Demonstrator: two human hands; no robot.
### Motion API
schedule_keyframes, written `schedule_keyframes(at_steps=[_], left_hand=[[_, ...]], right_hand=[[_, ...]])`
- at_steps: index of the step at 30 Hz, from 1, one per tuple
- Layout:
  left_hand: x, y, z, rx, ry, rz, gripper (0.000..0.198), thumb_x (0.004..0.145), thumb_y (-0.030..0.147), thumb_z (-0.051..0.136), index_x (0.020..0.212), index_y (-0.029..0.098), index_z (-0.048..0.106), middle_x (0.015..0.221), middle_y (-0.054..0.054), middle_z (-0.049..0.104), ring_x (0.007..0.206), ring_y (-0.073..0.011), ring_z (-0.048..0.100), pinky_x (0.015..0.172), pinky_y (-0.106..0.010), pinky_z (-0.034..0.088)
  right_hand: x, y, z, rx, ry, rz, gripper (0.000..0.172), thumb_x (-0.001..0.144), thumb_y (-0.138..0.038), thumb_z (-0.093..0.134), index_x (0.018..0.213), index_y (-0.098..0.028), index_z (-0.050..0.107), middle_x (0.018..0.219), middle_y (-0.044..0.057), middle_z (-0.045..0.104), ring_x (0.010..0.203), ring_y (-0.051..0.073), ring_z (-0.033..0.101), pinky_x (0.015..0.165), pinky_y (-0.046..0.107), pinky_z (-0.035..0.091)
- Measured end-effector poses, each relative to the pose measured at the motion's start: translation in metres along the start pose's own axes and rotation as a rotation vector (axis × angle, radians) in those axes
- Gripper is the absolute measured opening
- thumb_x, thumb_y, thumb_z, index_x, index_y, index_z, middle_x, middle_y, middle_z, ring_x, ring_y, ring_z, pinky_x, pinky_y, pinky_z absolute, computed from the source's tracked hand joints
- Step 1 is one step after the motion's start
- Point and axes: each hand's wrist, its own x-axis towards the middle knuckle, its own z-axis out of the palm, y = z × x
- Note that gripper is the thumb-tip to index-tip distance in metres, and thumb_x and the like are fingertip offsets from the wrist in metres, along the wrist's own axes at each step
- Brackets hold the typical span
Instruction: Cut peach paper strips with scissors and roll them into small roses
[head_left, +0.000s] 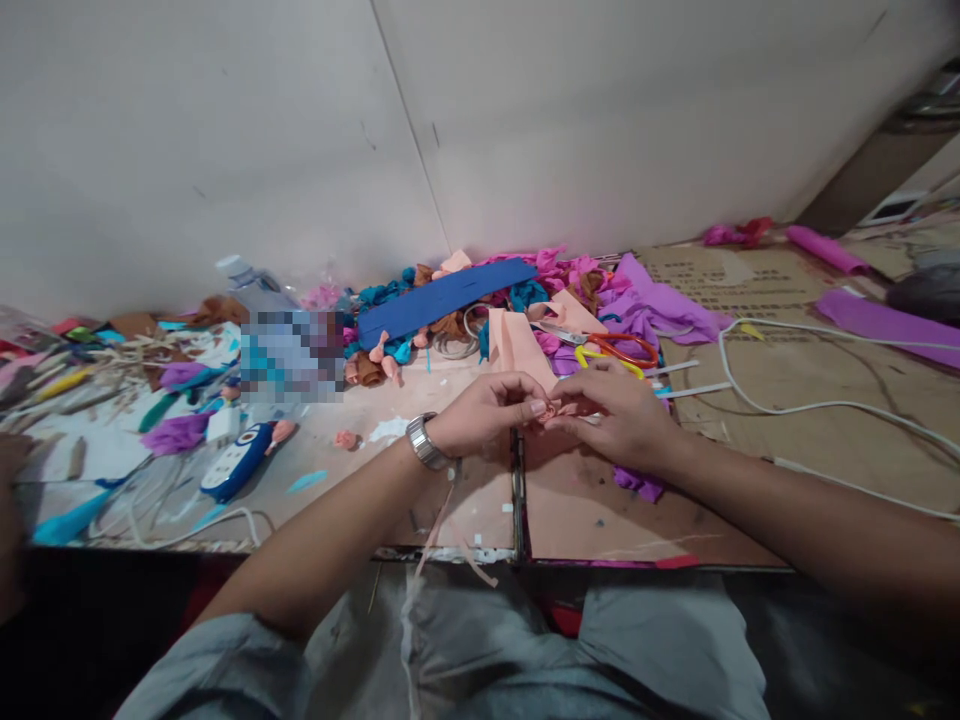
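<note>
Both hands meet over the near middle of the table, pinching a small crumpled peach crepe-paper flower (pixel 551 412) between them. My left hand (pixel 491 410), with a metal watch (pixel 426 441) at its wrist, grips the flower's left side by thumb and forefinger. From the right, my right hand (pixel 622 415) closes on the same piece, its fingers partly hiding it. Just beyond lie a flat peach crepe-paper strip (pixel 514 345) and scissors with orange handles (pixel 626 348). Yellow handles (pixel 607 360) show beside them. A thin peach strip (pixel 442 520) hangs below my left wrist.
A blue-and-white power strip (pixel 238 462) lies left. Crepe-paper scraps and a blue strip (pixel 446 298) line the wall. A white cable (pixel 810 408) loops over cardboard (pixel 720 290) at right. A bottle (pixel 251 280) stands behind. Another person's blurred hand (pixel 11 470) shows at far left.
</note>
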Motion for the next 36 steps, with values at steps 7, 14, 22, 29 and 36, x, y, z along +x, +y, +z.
schedule_keyframes(at_steps=[7,14,22,29,36], left_hand=[[0.001,-0.004,0.0,-0.069,-0.014,-0.007,0.048,0.076,0.044,0.084,0.097,0.018,0.049,0.081,0.0,0.069,0.074,-0.0107,0.064,0.069,-0.023,0.046],[-0.001,-0.002,0.008,-0.022,0.056,0.026,0.044,0.077,0.042,0.084,0.093,0.017,0.052,0.082,0.001,0.064,0.074,-0.0097,0.061,0.071,-0.024,0.045],[0.003,-0.005,-0.001,0.054,0.094,0.115,0.034,0.086,0.044,0.075,0.094,0.015,0.059,0.083,-0.001,0.063,0.068,-0.0086,0.056,0.067,-0.024,0.044],[0.003,-0.004,0.0,0.09,0.056,0.115,0.031,0.089,0.043,0.071,0.094,0.014,0.061,0.083,-0.002,0.062,0.069,-0.0087,0.054,0.067,-0.024,0.044],[0.002,-0.004,0.002,0.076,0.051,0.073,0.038,0.082,0.044,0.079,0.1,0.013,0.066,0.088,-0.005,0.068,0.076,-0.0116,0.063,0.074,-0.025,0.05]], right_hand=[[-0.003,0.0,0.002,-0.005,-0.091,-0.042,0.018,0.096,-0.033,0.063,0.11,-0.022,0.068,0.094,0.004,0.076,0.082,0.021,0.065,0.09,0.041,0.035],[-0.002,0.002,0.001,-0.028,-0.019,-0.028,0.018,0.095,-0.035,0.066,0.108,-0.022,0.068,0.095,0.005,0.077,0.085,0.022,0.067,0.086,0.04,0.039],[0.0,0.004,0.0,-0.07,0.013,0.012,0.019,0.093,-0.036,0.068,0.106,-0.023,0.072,0.098,0.006,0.079,0.088,0.023,0.069,0.084,0.039,0.04],[-0.001,0.005,0.0,-0.072,0.002,0.017,0.015,0.093,-0.032,0.068,0.105,-0.023,0.072,0.097,0.005,0.079,0.089,0.024,0.069,0.086,0.04,0.04],[0.0,0.004,0.001,-0.077,0.017,0.029,0.014,0.094,-0.03,0.066,0.106,-0.023,0.071,0.1,0.006,0.079,0.092,0.025,0.069,0.089,0.041,0.039]])
